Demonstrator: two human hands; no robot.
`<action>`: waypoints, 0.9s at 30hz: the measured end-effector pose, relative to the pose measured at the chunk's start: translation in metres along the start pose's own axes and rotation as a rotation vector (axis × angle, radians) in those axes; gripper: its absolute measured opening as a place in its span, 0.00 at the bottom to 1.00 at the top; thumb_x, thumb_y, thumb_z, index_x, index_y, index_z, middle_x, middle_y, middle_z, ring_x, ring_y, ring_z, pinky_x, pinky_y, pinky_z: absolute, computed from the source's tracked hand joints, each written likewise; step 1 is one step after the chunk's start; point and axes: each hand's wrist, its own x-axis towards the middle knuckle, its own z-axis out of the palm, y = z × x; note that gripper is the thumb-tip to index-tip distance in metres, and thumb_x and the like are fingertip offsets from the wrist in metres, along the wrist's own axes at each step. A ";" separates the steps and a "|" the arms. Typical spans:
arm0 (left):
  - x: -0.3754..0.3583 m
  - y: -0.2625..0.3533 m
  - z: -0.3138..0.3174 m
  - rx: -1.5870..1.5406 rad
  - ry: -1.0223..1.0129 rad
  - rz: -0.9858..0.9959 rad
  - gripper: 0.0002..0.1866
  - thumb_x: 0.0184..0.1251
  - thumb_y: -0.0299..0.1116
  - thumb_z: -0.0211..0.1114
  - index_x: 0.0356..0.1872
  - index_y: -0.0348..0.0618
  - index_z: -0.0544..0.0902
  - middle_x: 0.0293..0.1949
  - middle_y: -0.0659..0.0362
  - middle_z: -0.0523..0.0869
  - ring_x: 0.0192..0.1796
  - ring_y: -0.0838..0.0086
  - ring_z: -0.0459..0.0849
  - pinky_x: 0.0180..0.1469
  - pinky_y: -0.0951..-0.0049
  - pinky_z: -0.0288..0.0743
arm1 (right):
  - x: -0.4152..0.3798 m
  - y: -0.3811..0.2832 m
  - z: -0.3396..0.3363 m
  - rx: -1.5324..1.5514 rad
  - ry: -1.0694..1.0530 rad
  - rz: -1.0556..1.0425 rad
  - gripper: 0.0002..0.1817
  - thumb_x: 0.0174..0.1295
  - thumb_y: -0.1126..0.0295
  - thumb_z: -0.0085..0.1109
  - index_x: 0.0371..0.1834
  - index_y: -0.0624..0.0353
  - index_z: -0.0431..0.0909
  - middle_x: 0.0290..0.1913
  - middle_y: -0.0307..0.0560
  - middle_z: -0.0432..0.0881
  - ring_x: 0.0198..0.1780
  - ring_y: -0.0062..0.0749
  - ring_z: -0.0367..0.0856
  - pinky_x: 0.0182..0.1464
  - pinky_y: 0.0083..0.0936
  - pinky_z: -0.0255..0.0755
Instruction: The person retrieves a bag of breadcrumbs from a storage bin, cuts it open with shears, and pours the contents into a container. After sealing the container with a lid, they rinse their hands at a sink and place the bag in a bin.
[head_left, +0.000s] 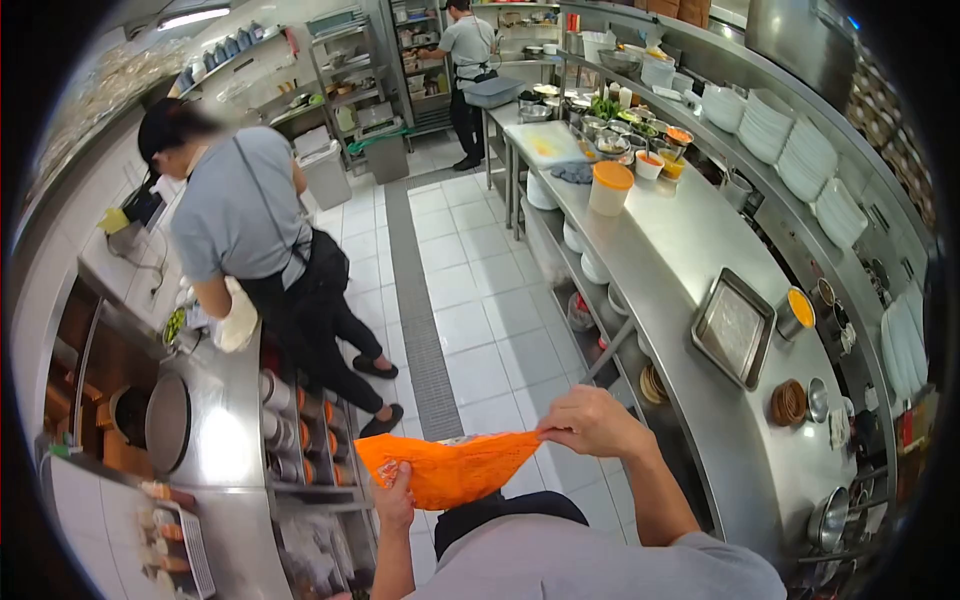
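An orange bag [455, 472], apparently plastic with a small printed patch at its lower left, is stretched out in front of my waist. My left hand [394, 497] grips its left end, thumb lying over the front and the other fingers hidden behind. At the opposite end, my right hand [592, 422] pinches the bag's upper right corner between thumb and fingers. A strip of paler material shows along the top edge. What the bag contains, if anything, cannot be seen.
On my right, a long steel counter [690, 235] carries a metal tray [735, 328], an orange-lidded tub [610, 188] and bowls of food. A co-worker [245, 215] bends over the left counter [225, 400]; another person [467, 60] stands at the far shelves. A drain grate [420, 290] crosses the tiled floor.
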 end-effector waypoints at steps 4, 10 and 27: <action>0.101 -0.014 0.044 0.041 -0.176 -0.080 0.15 0.69 0.24 0.64 0.56 0.38 0.77 0.48 0.60 0.83 0.49 0.75 0.82 0.56 0.73 0.75 | 0.024 0.039 -0.030 -0.065 0.065 0.175 0.07 0.49 0.71 0.74 0.31 0.54 0.86 0.26 0.37 0.82 0.29 0.34 0.79 0.37 0.27 0.71; 0.218 -0.045 0.120 0.004 -0.277 -0.086 0.18 0.69 0.24 0.65 0.58 0.38 0.75 0.49 0.59 0.83 0.51 0.74 0.82 0.57 0.73 0.75 | 0.047 0.117 -0.066 -0.011 0.247 0.427 0.11 0.48 0.67 0.76 0.35 0.54 0.87 0.29 0.38 0.84 0.31 0.33 0.80 0.38 0.28 0.73; 0.447 -0.063 0.226 -0.067 -0.037 -0.094 0.19 0.71 0.27 0.64 0.59 0.39 0.72 0.51 0.58 0.82 0.53 0.69 0.83 0.59 0.65 0.77 | 0.217 0.604 -0.182 -0.467 0.321 1.348 0.74 0.26 0.26 0.74 0.80 0.47 0.49 0.80 0.56 0.47 0.79 0.62 0.44 0.66 0.79 0.49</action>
